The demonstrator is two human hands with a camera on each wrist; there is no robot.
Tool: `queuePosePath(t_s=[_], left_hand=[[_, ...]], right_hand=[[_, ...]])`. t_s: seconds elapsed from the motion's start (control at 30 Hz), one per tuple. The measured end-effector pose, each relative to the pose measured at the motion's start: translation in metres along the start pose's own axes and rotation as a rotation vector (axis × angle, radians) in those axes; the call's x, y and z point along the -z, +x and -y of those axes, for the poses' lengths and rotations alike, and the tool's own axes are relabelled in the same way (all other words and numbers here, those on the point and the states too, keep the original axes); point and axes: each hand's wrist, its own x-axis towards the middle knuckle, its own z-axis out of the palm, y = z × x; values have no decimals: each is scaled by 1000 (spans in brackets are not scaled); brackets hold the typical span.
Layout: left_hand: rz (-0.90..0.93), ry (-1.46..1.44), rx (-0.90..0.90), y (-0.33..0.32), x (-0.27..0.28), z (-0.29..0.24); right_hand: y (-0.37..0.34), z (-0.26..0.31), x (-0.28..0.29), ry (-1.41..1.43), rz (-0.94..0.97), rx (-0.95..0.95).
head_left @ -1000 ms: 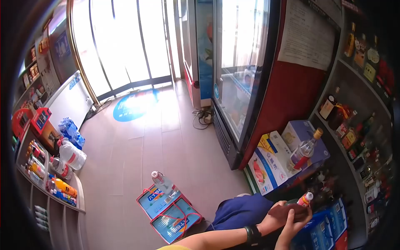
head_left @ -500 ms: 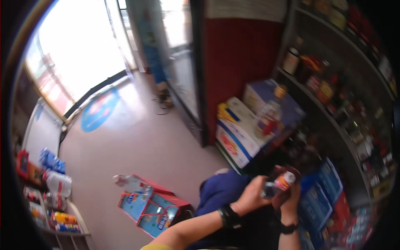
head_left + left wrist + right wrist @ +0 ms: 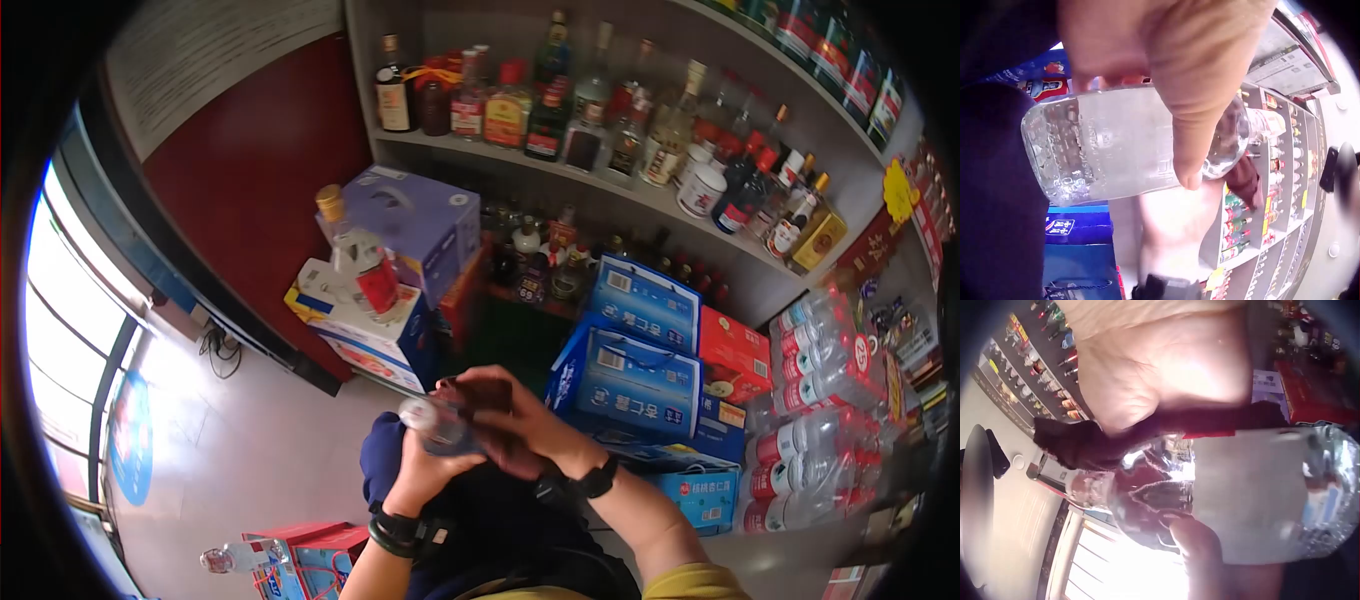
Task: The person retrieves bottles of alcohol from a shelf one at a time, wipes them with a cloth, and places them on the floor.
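My left hand [image 3: 432, 468] grips a clear glass bottle [image 3: 1116, 147], its thumb lying across the bottle near the shoulder in the left wrist view. The bottle is tilted in front of my lap, its pale cap [image 3: 416, 411] toward the left in the head view. A dark brown cloth [image 3: 1072, 444] lies along the bottle's side and shoulder. My right hand [image 3: 535, 425] holds this cloth against the bottle; in the right wrist view its palm side is over the cloth, with most fingers hidden. The bottle's label [image 3: 1250, 494] looks pale from behind.
Another clear bottle [image 3: 366, 270] with a red label stands on a white carton [image 3: 385, 335] at left. Blue drink cartons [image 3: 640, 385] and packs of water bottles [image 3: 810, 440] stand at right. A bottle [image 3: 240, 556] rests by the red-edged box [image 3: 310, 560]. Liquor shelves [image 3: 610, 180] line the wall.
The head view has swung right from the doorway toward the shelves. Both hands have kept the bottle and cloth, and the bottle has turned so its cap points left.
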Motion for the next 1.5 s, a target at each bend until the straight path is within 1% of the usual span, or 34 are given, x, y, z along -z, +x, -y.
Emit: queuePosePath(t_s=[0.03, 0.1, 0.13, 0.17, 0.23, 0.3, 0.37, 0.4, 0.43, 0.47, 0.5, 0.53, 0.57, 0.6, 0.63, 0.7, 0.73, 0.77, 0.83, 0.87, 0.97, 1.0, 1.03, 1.1, 1.13, 1.17, 1.23, 1.27, 1.33, 1.37, 1.4, 1.43, 1.47, 1.5], left_hand=[[-48, -85, -9, 5, -2, -15], [-20, -155, 86, 3, 9, 5], [-55, -146, 38, 5, 5, -1], [-44, -142, 39, 6, 2, -3], [-50, -82, 7, 7, -3, -6], [-48, -70, -19, 5, -6, -4], [41, 57, 35, 6, -7, -8], [99, 173, 26, 6, -4, -5], [98, 174, 29, 6, -6, -5], [130, 236, -31, 8, -8, -6], [159, 296, -91, 9, -9, -6], [185, 309, -13, 13, -10, -16], [139, 370, -82, 14, -14, -30], [36, 471, -209, 16, -18, -40], [-68, 571, -338, 16, -21, -45], [-263, 442, -184, 5, -26, -37], [-322, 288, -93, -2, -29, -32], [-325, 287, -88, -8, -29, -27], [-302, 210, -31, -18, -27, -19], [-276, 201, -65, -22, -26, -14], [-273, 221, -66, -35, -39, -30], [-299, 151, -90, -35, -43, -29], [-299, 150, -87, -33, -42, -32], [-176, 320, -85, -29, -41, -41], [-170, 287, -103, -29, -46, -49], [-171, 283, -102, -31, -50, -51], [-219, 254, -109, -33, -52, -54], [-208, 184, -89, -33, -50, -51], [-186, 193, -84, -33, -45, -51], [-162, 204, -79, -33, -43, -52], [-139, 172, -49, -33, -41, -49], [-142, 172, -55, -34, -40, -47], [-135, 201, -73, -33, -39, -46], [-128, 230, -87, -33, -38, -45]], right_hand=[[-9, -3, 0, 5, -15, 7], [-24, -9, -3, -236, -35, 138], [-30, -18, -3, -297, -47, 175], [-36, -26, -7, -255, -92, 181], [-42, -28, -16, -278, -181, 258], [-39, -22, -18, -222, -190, 297], [-32, -8, -18, -165, -199, 335], [-25, 3, -17, -86, -142, 298], [-19, 11, -14, -8, -85, 258], [-15, 13, -6, -87, -96, 162], [-9, 15, 1, -86, -92, 160], [-3, 18, 7, -63, -85, 112], [-1, 20, 9, -40, -76, 62], [-3, 22, 9, -10, -124, 32], [-6, 22, 9, -11, -119, 29], [-16, 18, 9, -35, -246, 38], [-22, 13, 10, -74, -260, 68], [-27, 4, 5, -73, -259, 62], [-36, -12, -11, -113, -336, 186], [-42, -14, -14, -70, -327, 173], [-48, -11, -29, -13, -312, 182], [-46, -7, -34, 54, -247, 208], [-45, -1, -37, 54, -248, 205], [-43, 16, -42, -253, -58, 256], [-39, 25, -45, -339, -19, 310], [-40, 25, -44, -342, -17, 306], [-39, 20, -42, -171, -6, 256], [-39, 16, -40, -171, -2, 256], [-43, 2, -34, -48, -133, 245], [-46, -8, -28, -51, -130, 246], [-50, -20, -19, -42, -155, 173], [-53, -31, -13, -32, -181, 101], [-58, -41, -8, -50, -196, 66], [-56, -35, -12, -50, -194, 67]])
